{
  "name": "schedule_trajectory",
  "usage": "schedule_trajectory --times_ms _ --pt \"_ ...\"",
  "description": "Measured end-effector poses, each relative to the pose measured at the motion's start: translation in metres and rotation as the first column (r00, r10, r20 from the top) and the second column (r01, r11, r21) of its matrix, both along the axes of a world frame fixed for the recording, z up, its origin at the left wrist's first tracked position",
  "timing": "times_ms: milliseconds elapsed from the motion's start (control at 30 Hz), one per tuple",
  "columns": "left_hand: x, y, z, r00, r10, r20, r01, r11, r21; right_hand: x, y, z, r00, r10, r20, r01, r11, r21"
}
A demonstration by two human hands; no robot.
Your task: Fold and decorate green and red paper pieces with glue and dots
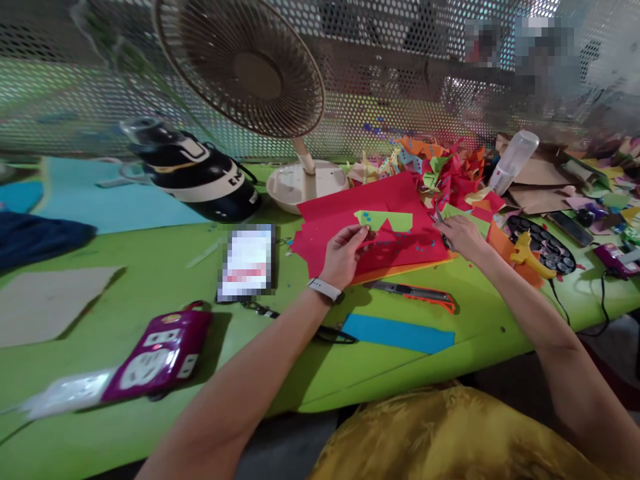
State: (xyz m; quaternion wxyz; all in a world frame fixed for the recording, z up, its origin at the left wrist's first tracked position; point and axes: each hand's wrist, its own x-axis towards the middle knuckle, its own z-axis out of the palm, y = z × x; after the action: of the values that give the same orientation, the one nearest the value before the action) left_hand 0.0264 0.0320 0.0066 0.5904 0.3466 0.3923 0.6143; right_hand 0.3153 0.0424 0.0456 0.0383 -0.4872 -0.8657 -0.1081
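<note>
My left hand (346,252), with a watch on the wrist, pinches the left end of a light green paper strip (400,221). A triangular notch is cut in the strip's lower edge, and blue dots show near its left end. Beneath it lies a large red paper sheet (325,223) scattered with small blue bits. At the sheet's right side, my right hand (464,235) is closed around scissors (439,212), partly hidden by the fingers. An orange-handled box cutter (415,292) and a blue paper strip (400,333) lie nearer my body.
A fan (307,177) stands behind the paper, with a dark bottle (200,177) on its left. Colourful paper scraps (450,167) pile up at the back right. A phone (247,263) and a purple extension socket (165,350) lie left; a yellow glue gun (531,257) lies right.
</note>
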Motion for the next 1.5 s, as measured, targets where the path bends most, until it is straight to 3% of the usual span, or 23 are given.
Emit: schedule_trajectory --times_ms 133,233,367,533,700,867,1000,1200,1333,1400,1500 --pt "0.0 0.0 0.0 1.0 0.014 0.007 -0.014 1.0 -0.003 0.0 -0.003 0.0 0.997 0.015 0.073 -0.013 0.999 -0.032" --pt "-0.001 0.001 -0.001 1.0 0.021 0.001 -0.021 1.0 -0.003 0.003 -0.004 -0.002 0.999 0.034 0.03 -0.033 0.999 -0.038" --pt "-0.002 0.001 -0.002 1.0 0.024 0.014 -0.024 1.0 -0.007 0.012 -0.007 -0.001 0.973 0.012 -0.232 -0.001 0.999 0.05" --pt "-0.002 -0.001 0.0 0.998 0.037 0.041 -0.036 0.999 -0.037 0.022 -0.014 0.01 0.834 0.056 -0.548 0.011 0.993 0.119" --pt "-0.004 -0.001 -0.002 0.998 0.058 0.022 -0.056 0.997 -0.058 0.013 -0.026 0.021 0.847 0.193 -0.495 -0.239 0.971 -0.03" --pt "-0.006 -0.001 -0.004 0.998 0.063 0.027 -0.062 0.996 -0.06 -0.016 -0.042 0.02 0.798 0.424 -0.429 -0.508 0.856 -0.098" --pt "-0.006 -0.002 -0.001 0.996 0.062 0.064 -0.056 0.995 -0.088 -0.031 -0.054 0.016 0.781 0.462 -0.421 -0.586 0.776 -0.235" --pt "-0.005 -0.004 0.004 0.995 0.043 0.09 -0.031 0.992 -0.126 -0.023 -0.053 0.018 0.797 0.376 -0.472 -0.565 0.74 -0.365" --pt "-0.006 -0.005 0.003 0.997 0.029 0.076 -0.02 0.993 -0.115 -0.017 -0.051 0.021 0.865 0.302 -0.4 -0.481 0.727 -0.49" --pt "-0.006 -0.005 0.002 0.997 0.027 0.072 -0.019 0.994 -0.108 -0.011 -0.052 0.029 0.904 0.252 -0.346 -0.406 0.762 -0.505" --pt "-0.006 -0.006 0.001 0.997 0.036 0.075 -0.029 0.995 -0.093 0.008 -0.059 0.054 0.958 0.071 -0.278 -0.183 0.899 -0.399"
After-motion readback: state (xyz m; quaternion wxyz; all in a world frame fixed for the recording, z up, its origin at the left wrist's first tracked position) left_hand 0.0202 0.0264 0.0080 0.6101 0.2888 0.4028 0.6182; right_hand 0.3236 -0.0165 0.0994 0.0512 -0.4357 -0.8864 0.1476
